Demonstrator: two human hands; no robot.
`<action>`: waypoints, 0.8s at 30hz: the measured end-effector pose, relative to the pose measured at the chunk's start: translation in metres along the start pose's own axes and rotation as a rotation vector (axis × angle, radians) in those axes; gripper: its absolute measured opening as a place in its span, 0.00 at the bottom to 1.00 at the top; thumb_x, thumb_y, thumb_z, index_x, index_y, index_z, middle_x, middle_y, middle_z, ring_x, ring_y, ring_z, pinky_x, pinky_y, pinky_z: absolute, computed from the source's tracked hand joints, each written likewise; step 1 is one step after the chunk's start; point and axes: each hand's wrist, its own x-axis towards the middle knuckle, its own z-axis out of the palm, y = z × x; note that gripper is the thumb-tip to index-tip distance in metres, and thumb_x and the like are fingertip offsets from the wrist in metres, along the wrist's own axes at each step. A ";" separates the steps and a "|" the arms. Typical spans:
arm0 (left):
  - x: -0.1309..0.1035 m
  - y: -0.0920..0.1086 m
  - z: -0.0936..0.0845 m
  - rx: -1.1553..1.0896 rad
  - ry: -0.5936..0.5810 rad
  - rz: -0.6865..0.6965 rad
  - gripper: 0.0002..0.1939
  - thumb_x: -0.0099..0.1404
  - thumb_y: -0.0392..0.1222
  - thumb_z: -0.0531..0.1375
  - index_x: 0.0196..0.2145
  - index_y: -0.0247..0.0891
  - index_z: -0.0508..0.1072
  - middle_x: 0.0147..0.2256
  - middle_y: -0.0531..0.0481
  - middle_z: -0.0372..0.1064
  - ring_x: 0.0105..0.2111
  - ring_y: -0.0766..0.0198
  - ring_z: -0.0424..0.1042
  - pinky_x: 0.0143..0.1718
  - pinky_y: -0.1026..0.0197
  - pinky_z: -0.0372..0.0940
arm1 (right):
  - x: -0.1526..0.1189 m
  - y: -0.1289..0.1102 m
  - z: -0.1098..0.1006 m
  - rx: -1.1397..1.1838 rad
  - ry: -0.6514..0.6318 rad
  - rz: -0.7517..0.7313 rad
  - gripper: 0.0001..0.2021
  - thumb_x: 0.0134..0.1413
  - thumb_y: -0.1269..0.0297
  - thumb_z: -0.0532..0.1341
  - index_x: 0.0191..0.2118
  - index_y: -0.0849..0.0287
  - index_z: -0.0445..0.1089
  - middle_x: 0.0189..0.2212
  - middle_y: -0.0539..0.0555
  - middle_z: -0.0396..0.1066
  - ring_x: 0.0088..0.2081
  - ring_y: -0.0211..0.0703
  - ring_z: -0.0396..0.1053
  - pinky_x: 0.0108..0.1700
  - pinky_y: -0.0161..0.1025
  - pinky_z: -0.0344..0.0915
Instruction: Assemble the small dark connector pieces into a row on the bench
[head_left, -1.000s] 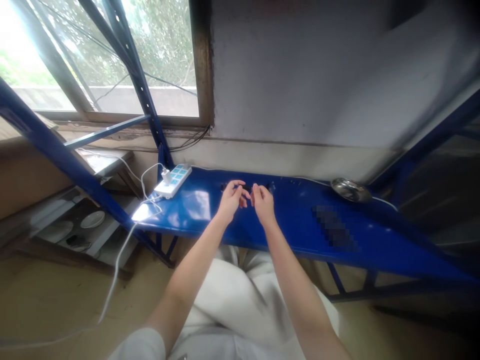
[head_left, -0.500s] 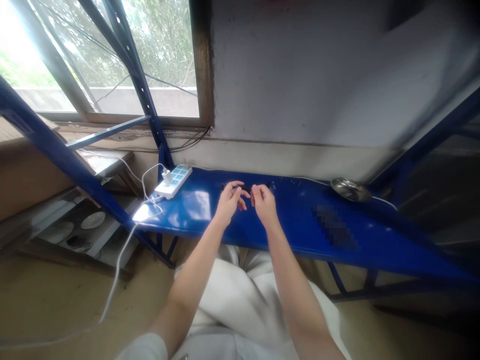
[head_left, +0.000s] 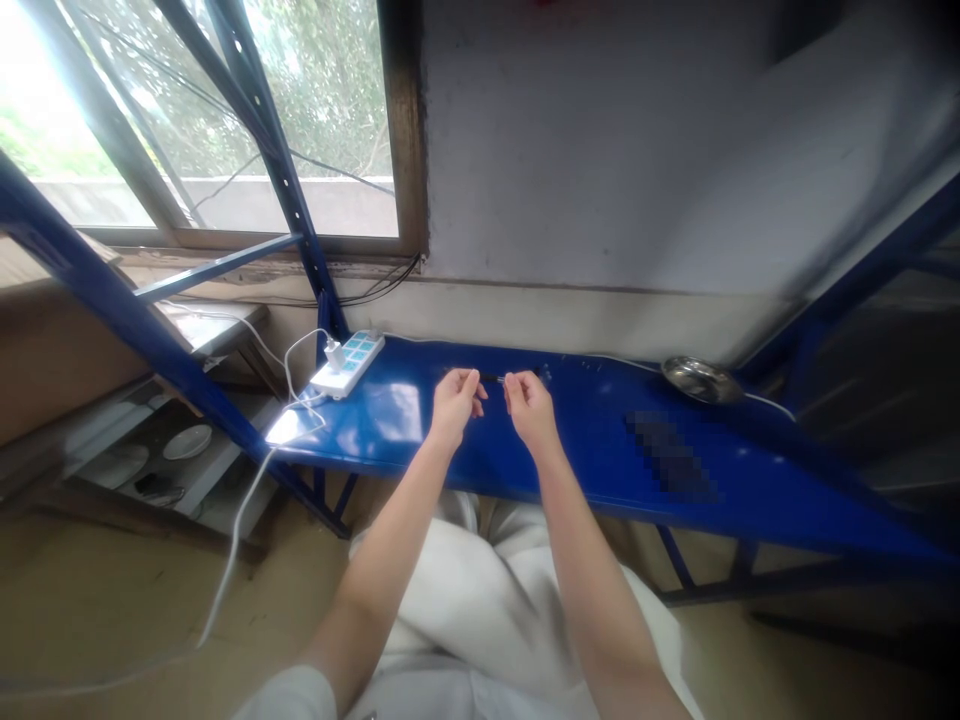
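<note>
Above the blue table [head_left: 480, 450], a thin dark pen-like rod [head_left: 489, 378] spans the gap between my two hands. My left hand [head_left: 454, 402] pinches its left end between thumb and fingers. At the other end, where a small pale or silvery part shows, my right hand [head_left: 530, 402] has thumb and fingertips closed on it. My fingers hide both ends, so its exact kind is unclear. A few tiny pale bits [head_left: 546, 374] lie on the table just beyond my right hand.
A white power strip [head_left: 349, 364] with a plug and cable sits at the table's left end. To the right are a round shiny metal dish [head_left: 700, 380] and a pixelated dark object [head_left: 671, 455]. Blue frame posts [head_left: 281, 170] rise at the left, near a window.
My left hand's fingers have curled in closer around the rod, and the hand has shifted slightly left. More of the rod shows between my hands. The right hand has barely moved.
</note>
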 end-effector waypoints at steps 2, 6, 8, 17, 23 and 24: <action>0.003 0.000 -0.003 -0.006 0.052 -0.004 0.15 0.60 0.51 0.56 0.31 0.34 0.65 0.21 0.55 0.64 0.13 0.77 0.59 0.15 0.70 0.53 | 0.000 0.001 -0.004 0.017 0.004 0.006 0.19 0.53 0.46 0.51 0.27 0.57 0.61 0.19 0.47 0.61 0.21 0.34 0.58 0.24 0.32 0.57; 0.007 -0.001 -0.010 0.006 0.097 -0.006 0.16 0.58 0.52 0.57 0.31 0.34 0.66 0.21 0.55 0.64 0.13 0.77 0.59 0.15 0.70 0.53 | -0.001 0.005 -0.011 0.073 0.038 0.043 0.17 0.53 0.47 0.52 0.29 0.57 0.61 0.20 0.47 0.61 0.21 0.33 0.59 0.24 0.32 0.58; 0.007 -0.003 -0.011 0.050 -0.005 -0.017 0.17 0.56 0.52 0.59 0.31 0.33 0.67 0.22 0.53 0.66 0.14 0.76 0.60 0.16 0.71 0.54 | -0.002 0.008 -0.010 0.083 0.041 0.050 0.16 0.53 0.48 0.52 0.29 0.57 0.62 0.20 0.47 0.61 0.22 0.34 0.59 0.26 0.33 0.59; 0.008 -0.012 -0.006 0.087 -0.157 -0.022 0.18 0.55 0.52 0.60 0.35 0.33 0.70 0.23 0.52 0.66 0.15 0.75 0.61 0.16 0.70 0.56 | -0.002 0.018 0.007 0.071 -0.130 0.058 0.16 0.53 0.48 0.52 0.31 0.57 0.61 0.19 0.46 0.62 0.21 0.35 0.60 0.27 0.35 0.59; 0.013 -0.004 -0.011 0.202 -0.187 0.045 0.17 0.54 0.53 0.60 0.29 0.33 0.71 0.19 0.55 0.61 0.15 0.76 0.58 0.16 0.71 0.54 | 0.000 0.013 -0.001 0.044 -0.249 0.068 0.16 0.52 0.47 0.52 0.30 0.57 0.62 0.19 0.46 0.63 0.22 0.35 0.61 0.28 0.34 0.59; 0.014 -0.002 -0.011 0.216 -0.198 0.059 0.17 0.54 0.53 0.60 0.29 0.33 0.71 0.19 0.55 0.61 0.15 0.75 0.58 0.16 0.71 0.54 | 0.001 0.011 -0.002 0.043 -0.246 0.074 0.16 0.52 0.47 0.53 0.31 0.57 0.63 0.20 0.46 0.64 0.22 0.35 0.61 0.28 0.34 0.59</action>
